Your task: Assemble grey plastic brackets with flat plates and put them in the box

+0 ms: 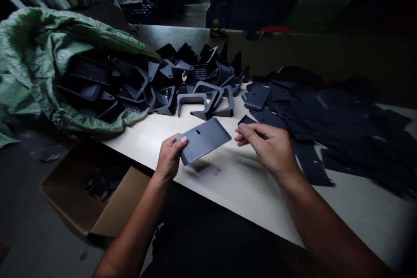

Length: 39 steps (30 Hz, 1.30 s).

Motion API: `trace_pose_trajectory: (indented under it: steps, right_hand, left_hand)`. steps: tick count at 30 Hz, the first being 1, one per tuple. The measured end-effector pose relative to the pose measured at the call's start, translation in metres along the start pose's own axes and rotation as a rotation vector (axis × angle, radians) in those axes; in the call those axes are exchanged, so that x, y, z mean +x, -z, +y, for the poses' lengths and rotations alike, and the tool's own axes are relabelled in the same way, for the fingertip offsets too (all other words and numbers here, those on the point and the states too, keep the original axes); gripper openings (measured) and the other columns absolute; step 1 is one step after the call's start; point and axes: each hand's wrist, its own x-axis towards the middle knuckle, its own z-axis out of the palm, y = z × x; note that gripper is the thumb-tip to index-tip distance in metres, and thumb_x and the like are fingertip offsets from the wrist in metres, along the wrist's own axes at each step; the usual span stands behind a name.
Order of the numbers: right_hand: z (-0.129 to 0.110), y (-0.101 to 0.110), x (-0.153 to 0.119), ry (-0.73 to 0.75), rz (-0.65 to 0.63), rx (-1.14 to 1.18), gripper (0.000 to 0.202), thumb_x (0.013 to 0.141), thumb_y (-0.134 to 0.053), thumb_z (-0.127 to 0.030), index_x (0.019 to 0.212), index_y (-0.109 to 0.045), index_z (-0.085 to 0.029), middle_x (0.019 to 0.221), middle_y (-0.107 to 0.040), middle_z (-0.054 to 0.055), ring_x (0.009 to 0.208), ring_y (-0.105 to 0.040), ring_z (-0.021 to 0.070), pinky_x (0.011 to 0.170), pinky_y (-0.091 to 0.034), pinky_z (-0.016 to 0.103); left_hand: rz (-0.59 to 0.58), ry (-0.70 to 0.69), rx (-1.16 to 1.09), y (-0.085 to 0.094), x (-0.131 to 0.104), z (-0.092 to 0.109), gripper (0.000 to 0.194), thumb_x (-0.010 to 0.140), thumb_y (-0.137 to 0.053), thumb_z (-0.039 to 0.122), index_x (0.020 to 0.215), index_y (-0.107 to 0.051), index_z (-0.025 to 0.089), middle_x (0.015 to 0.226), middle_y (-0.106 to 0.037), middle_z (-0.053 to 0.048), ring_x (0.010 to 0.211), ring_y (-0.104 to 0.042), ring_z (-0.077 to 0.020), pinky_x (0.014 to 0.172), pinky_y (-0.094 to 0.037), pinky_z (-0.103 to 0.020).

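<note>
My left hand (pixel 170 154) grips the left end of a flat dark grey plate (pixel 206 140) with a small hole near its upper edge, held tilted above the white table (pixel 241 191). Just right of the plate, my right hand (pixel 265 141) has its thumb and fingers pressed together; whatever they hold, if anything, is too small to make out. Behind the hands lies a heap of dark U-shaped brackets (pixel 192 97). Many flat dark plates (pixel 257 97) are spread to the right, some close behind my right hand.
A green woven sack (pixel 35 52) lies open on the left with more brackets inside. Below the table's front edge, an open cardboard box (pixel 120 202) holds small dark parts. Dark crates (pixel 224 13) stand behind the table.
</note>
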Motion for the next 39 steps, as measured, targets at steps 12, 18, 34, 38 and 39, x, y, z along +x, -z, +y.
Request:
trace_pose_trajectory:
  steps: [12,18,34,38,39]
  right_hand:
    - [-0.001,-0.049,-0.041,-0.38,-0.332,0.607,0.041,0.082,-0.085,-0.052,0.088,-0.079,-0.012,0.083,-0.078,0.009,0.064,-0.069,0.0163,0.065,-0.058,0.029]
    - [-0.008,-0.038,-0.058,-0.118,-0.523,0.071,0.028,0.092,-0.073,-0.044,0.084,-0.075,-0.017,0.069,-0.07,0.003,0.06,-0.063,0.0179,0.057,-0.047,0.029]
    - [-0.004,-0.051,-0.081,-0.037,-0.322,0.287,0.032,0.098,-0.067,-0.049,0.097,-0.071,-0.017,0.086,-0.068,0.004,0.079,-0.063,0.0206,0.072,-0.051,0.029]
    - [-0.001,-0.054,-0.084,-0.011,-0.302,0.331,0.029,0.098,-0.069,-0.046,0.091,-0.069,-0.018,0.08,-0.062,0.001,0.073,-0.058,0.0183,0.067,-0.048,0.028]
    - [-0.003,-0.053,-0.083,0.004,-0.314,0.327,0.028,0.098,-0.069,-0.045,0.092,-0.069,-0.018,0.081,-0.062,0.001,0.074,-0.058,0.0182,0.068,-0.048,0.028]
  left_hand:
    - [-0.08,0.033,0.016,-0.006,-0.014,-0.008,0.041,0.08,-0.079,0.053,0.069,-0.061,0.018,0.061,-0.047,0.004,0.059,-0.039,-0.0121,0.058,-0.03,-0.026]
    - [-0.175,0.263,-0.174,-0.013,0.001,0.006,0.05,0.077,-0.072,0.067,0.074,-0.072,0.017,0.071,-0.071,-0.006,0.068,-0.065,-0.0209,0.066,-0.048,-0.03]
    - [-0.14,0.185,-0.248,-0.06,-0.02,0.015,0.016,0.08,-0.065,0.031,0.089,-0.055,0.022,0.069,-0.074,-0.004,0.07,-0.073,-0.025,0.069,-0.057,-0.034]
    - [-0.134,0.166,-0.228,-0.06,-0.027,0.021,0.016,0.081,-0.066,0.031,0.088,-0.055,0.023,0.068,-0.074,-0.002,0.071,-0.072,-0.0234,0.071,-0.056,-0.033]
    - [-0.135,0.153,-0.225,-0.059,-0.027,0.022,0.016,0.081,-0.066,0.032,0.089,-0.055,0.023,0.068,-0.074,-0.002,0.071,-0.072,-0.0234,0.073,-0.056,-0.033]
